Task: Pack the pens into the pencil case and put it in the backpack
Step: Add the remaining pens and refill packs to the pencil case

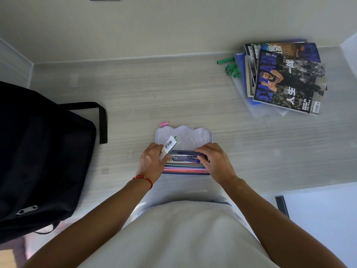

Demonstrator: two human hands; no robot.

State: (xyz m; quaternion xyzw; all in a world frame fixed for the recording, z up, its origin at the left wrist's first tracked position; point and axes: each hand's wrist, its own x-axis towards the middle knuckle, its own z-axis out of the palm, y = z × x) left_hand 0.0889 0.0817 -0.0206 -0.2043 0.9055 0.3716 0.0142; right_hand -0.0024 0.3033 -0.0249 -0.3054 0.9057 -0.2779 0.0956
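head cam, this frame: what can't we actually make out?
- Pens in the pencil case: count hidden by the left hand and right hand, head view.
- Backpack: cut off by left edge; opening not visible.
- Green markers: partly under the magazines.
- Barcoded pack: text too small.

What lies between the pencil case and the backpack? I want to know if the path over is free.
Bare desk only, in the head view: nothing sits between the pencil case and the backpack with its strap.
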